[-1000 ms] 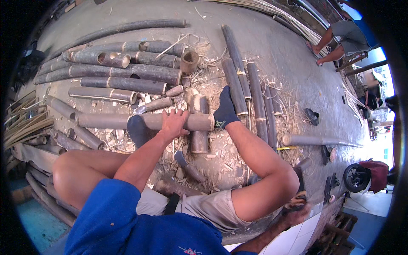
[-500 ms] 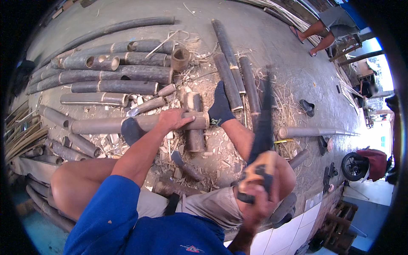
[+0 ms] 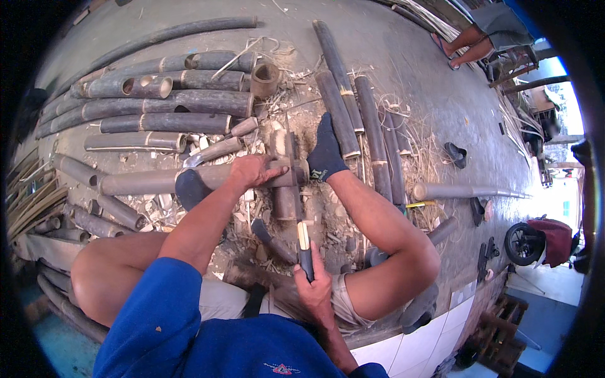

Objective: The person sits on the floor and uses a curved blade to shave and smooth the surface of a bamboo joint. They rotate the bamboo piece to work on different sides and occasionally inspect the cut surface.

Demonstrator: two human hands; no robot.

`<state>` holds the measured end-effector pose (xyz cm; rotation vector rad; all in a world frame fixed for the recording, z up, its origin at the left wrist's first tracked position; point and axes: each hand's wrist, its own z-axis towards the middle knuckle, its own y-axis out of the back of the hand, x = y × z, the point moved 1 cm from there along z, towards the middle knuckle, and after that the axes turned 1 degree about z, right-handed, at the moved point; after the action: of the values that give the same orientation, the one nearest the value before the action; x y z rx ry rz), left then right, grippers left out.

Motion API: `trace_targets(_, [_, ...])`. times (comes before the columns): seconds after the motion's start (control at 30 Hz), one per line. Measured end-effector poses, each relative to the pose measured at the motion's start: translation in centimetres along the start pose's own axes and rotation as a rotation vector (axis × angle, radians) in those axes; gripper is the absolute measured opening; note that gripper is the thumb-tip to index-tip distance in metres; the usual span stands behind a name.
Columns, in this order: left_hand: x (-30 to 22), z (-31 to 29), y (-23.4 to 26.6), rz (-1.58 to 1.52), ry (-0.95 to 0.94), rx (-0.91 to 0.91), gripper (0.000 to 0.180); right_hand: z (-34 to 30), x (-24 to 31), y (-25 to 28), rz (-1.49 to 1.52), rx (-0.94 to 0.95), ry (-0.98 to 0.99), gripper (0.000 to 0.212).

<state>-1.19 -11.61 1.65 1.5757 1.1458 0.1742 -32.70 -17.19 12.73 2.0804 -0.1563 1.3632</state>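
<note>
A bamboo pole (image 3: 142, 181) lies crosswise in front of me, resting on a short bamboo piece (image 3: 287, 205). My left hand (image 3: 252, 171) presses down around the pole near its right end, with the index finger stretched along it. In my right hand (image 3: 313, 283) is the handle of a handsaw (image 3: 294, 189). Its blade points away from me and lies across the pole, just right of my left fingers. My socked feet flank the work; one dark sock (image 3: 326, 151) sits by the pole's right end, the other (image 3: 191, 190) against its middle.
Dark bamboo poles (image 3: 170, 101) are spread at the far left, and more bamboo lengths (image 3: 337, 113) lie beyond my right foot. A curved blade tool (image 3: 271, 240) lies among shavings near me. Another person's legs (image 3: 469, 47) stand at the upper right. A motorbike wheel (image 3: 523, 244) is at the right.
My right hand has swung the saw from the right, over my knee, leftward onto the pole. My left hand stays on the pole.
</note>
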Motion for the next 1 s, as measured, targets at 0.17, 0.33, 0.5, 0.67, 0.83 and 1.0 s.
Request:
trace_targets(0.17, [0.0, 0.2, 0.0, -0.017, 0.033, 0.027, 0.089, -2.0, -0.4, 0.4, -0.037, 0.009, 0.020, 0.065])
trace_targets(0.33, [0.0, 0.3, 0.3, -0.029, 0.064, 0.085, 0.095, -2.6, 1.4, 0.2, -0.091, 0.019, -0.095, 0.063])
trace_targets(0.5, [-0.2, 0.5, 0.6, 0.007, 0.097, 0.143, 0.096, 2.1, 2.7, -1.2, -0.170, 0.044, -0.073, 0.058])
trace_targets(0.67, [-0.1, 0.1, 0.7, 0.015, 0.090, 0.103, 0.092, 1.2, 3.0, -1.2, -0.180, 0.004, -0.034, 0.057])
trace_targets(0.83, [0.1, 0.1, 0.2, -0.018, 0.059, 0.011, 0.089, 0.7, 2.6, -1.1, -0.261, 0.088, -0.203, 0.058])
trace_targets(1.0, [0.3, -0.1, -0.2, -0.031, 0.035, -0.027, 0.087, 3.3, 2.4, -1.8, -0.135, 0.001, 0.040, 0.057])
